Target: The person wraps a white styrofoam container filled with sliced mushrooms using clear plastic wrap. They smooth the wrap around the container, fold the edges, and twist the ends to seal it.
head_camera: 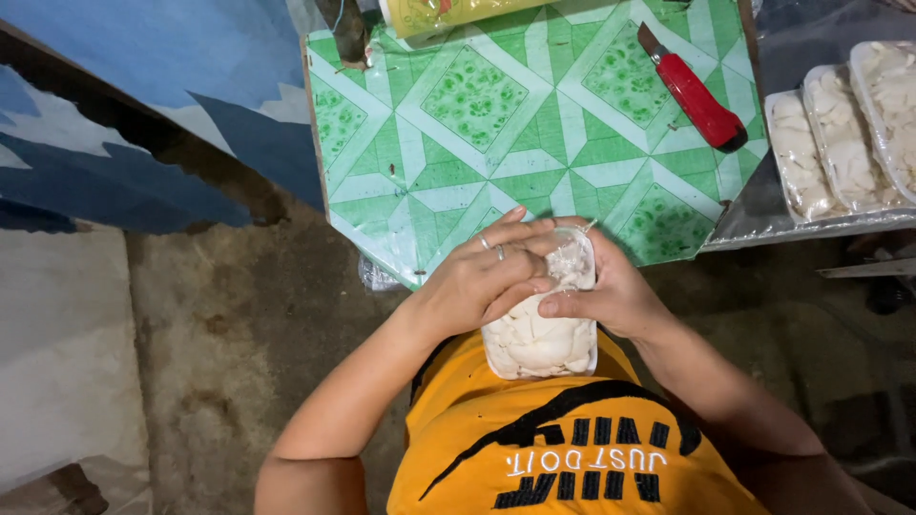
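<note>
— So, what have your fingers got hold of?

— Both sets are curled shut round a clear plastic tray (540,334) of pale white pieces. My left hand (482,277) lies over the far end, fingers folded across the top; my right hand (611,291) cups the other side, thumb pressed on the film. I judge that grip keeps the tray steady against my belly, since it hangs off the table edge, over my orange shirt (563,458).

— And beyond your hands?

— Just ahead, the green patterned tabletop (477,124). A red utility knife (695,95) lies on it to the right, well apart from me. Further right, three filled trays (844,133) sit side by side on a grey surface.

— Anything you can't make out?

— The tray's far end is hidden under my fingers, so I cannot tell what they do there. A yellow roll (448,11) is cut off at the top edge.
</note>
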